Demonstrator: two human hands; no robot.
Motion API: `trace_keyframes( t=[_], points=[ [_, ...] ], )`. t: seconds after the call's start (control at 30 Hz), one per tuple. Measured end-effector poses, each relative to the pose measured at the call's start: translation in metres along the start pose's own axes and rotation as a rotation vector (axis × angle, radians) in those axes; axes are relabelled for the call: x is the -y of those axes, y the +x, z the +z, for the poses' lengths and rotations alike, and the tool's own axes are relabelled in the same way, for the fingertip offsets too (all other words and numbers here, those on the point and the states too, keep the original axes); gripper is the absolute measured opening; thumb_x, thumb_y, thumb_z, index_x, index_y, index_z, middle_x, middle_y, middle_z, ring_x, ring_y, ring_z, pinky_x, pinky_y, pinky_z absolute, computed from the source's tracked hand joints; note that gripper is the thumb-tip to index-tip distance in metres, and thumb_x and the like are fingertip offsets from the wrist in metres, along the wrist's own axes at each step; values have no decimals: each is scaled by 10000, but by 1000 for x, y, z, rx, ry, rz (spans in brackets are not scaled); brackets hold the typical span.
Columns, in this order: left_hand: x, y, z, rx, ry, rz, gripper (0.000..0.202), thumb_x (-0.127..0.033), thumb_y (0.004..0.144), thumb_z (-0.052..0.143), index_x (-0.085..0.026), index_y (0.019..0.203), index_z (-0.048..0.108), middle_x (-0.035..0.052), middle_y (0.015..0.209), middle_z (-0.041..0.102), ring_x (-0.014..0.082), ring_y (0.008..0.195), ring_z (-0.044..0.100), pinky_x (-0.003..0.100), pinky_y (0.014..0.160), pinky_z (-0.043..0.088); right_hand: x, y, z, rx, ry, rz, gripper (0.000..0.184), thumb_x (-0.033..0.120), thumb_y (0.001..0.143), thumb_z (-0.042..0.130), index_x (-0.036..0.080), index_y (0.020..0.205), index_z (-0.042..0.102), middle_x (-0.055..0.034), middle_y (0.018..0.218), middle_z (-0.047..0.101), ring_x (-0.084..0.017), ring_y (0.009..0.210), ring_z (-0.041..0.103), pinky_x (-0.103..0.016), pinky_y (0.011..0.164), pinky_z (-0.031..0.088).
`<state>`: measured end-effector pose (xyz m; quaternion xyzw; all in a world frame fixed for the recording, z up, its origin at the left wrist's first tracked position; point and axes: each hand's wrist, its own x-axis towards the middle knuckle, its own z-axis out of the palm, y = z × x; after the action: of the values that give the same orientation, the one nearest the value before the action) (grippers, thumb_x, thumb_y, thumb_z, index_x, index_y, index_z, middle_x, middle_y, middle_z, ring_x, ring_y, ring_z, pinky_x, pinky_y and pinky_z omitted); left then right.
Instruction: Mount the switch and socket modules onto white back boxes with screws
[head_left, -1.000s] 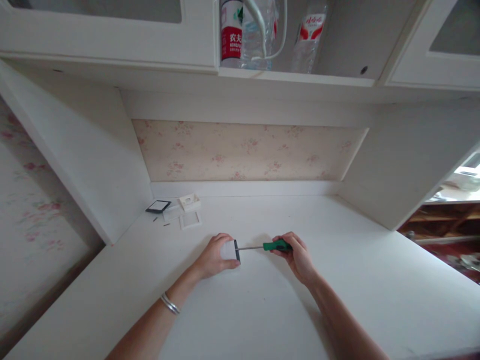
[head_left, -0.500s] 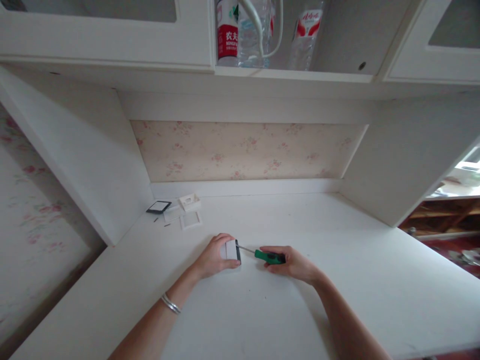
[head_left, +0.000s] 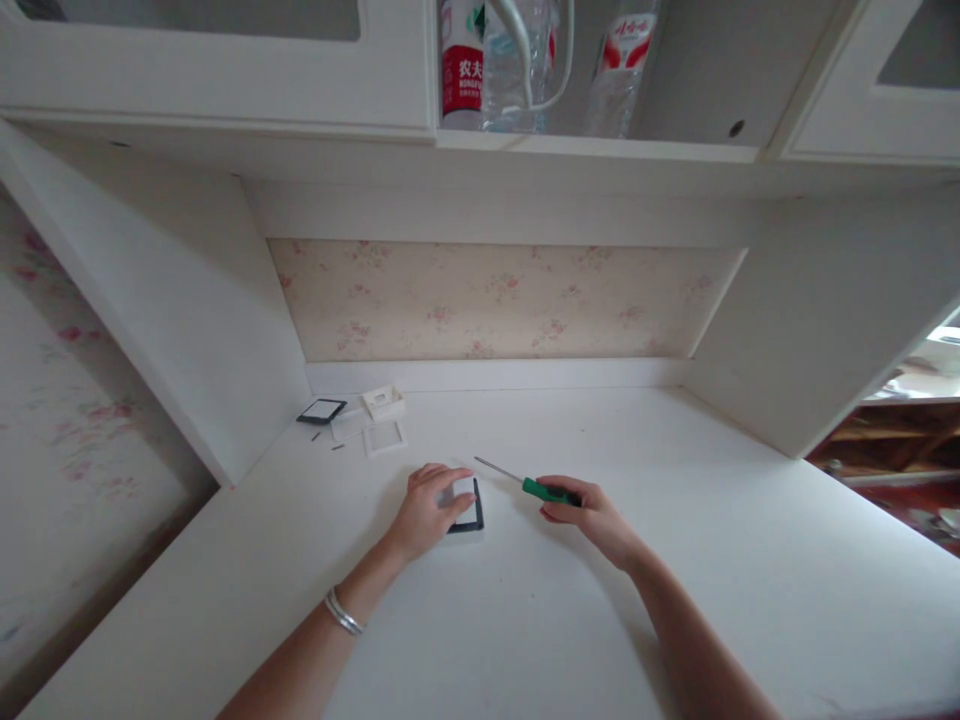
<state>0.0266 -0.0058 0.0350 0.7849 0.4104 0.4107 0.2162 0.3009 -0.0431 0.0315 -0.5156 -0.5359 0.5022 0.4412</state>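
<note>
My left hand (head_left: 429, 510) rests on a small white square plate with a black frame (head_left: 466, 508), which lies flat on the white desk (head_left: 525, 620); the fingers curl over its top. My right hand (head_left: 592, 512) is closed round the green handle of a screwdriver (head_left: 525, 482). The screwdriver's metal shaft points up and to the left, and its tip hangs in the air clear of the plate.
Near the back left corner lie a black-framed square (head_left: 321, 411), a small white box part (head_left: 384, 402), a white frame (head_left: 384, 437) and two small dark screws (head_left: 327, 441). Water bottles (head_left: 517, 60) stand on the shelf above. The desk's right side panel (head_left: 810, 330) slopes inward.
The screwdriver tip has pulled away from the plate's edge and swung up and back. The plate, held on edge before, now lies flat under my left hand.
</note>
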Motion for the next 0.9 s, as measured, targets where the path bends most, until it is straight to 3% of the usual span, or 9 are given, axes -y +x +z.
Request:
trace_keyframes(
  t=[0.1, 0.2, 0.33, 0.4, 0.5, 0.63, 0.9],
  points=[
    [-5, 2, -6, -60, -131, -103, 264, -388, 812, 595, -229, 1003, 685, 44, 944, 663, 184, 861, 592, 312, 835, 442, 2, -1, 2, -19, 35, 6, 403, 274, 642, 727, 205, 1036, 673, -33, 929, 666, -187, 811, 607, -379, 826, 496],
    [3, 8, -15, -206, -247, -265, 363, -428, 771, 632, -200, 1052, 670, 19, 810, 646, 139, 671, 563, 245, 649, 440, 3, -1, 3, -44, 96, 12, 398, 276, 640, 730, 204, 1027, 674, -32, 937, 662, -176, 810, 607, -369, 831, 500],
    [38, 18, -30, -412, -573, -492, 417, -372, 712, 704, -161, 1069, 658, -7, 714, 624, 104, 593, 524, 201, 533, 393, 1, 0, 4, -71, 123, 16, 398, 287, 637, 732, 197, 1020, 676, -46, 951, 668, -179, 811, 613, -373, 826, 507],
    [59, 20, -38, -490, -717, -601, 295, -268, 683, 729, -125, 937, 686, 7, 736, 641, 87, 570, 530, 198, 541, 421, -1, 2, 4, -80, 118, 18, 402, 291, 634, 733, 191, 1019, 676, -50, 947, 671, -183, 808, 616, -378, 821, 510],
    [81, 21, -48, -566, -781, -667, 74, -107, 709, 659, -108, 783, 663, 28, 773, 647, 97, 640, 592, 221, 634, 492, -5, 3, 4, -76, 120, 18, 405, 282, 639, 730, 192, 1030, 672, -48, 958, 670, -180, 803, 616, -381, 822, 512],
    [93, 23, -56, -645, -837, -718, 121, 0, 724, 593, -114, 697, 625, 31, 774, 642, 101, 695, 628, 232, 718, 528, -6, 2, 6, -62, 123, 21, 407, 276, 637, 733, 199, 1033, 671, -44, 956, 672, -178, 799, 615, -391, 827, 512],
    [101, 26, -59, -688, -856, -766, 73, -33, 734, 620, -99, 764, 629, 20, 708, 630, 79, 575, 596, 194, 577, 523, -6, 1, 8, -22, 153, 6, 417, 296, 651, 739, 205, 1052, 664, -45, 979, 665, -177, 816, 617, -393, 844, 508]
  ],
)
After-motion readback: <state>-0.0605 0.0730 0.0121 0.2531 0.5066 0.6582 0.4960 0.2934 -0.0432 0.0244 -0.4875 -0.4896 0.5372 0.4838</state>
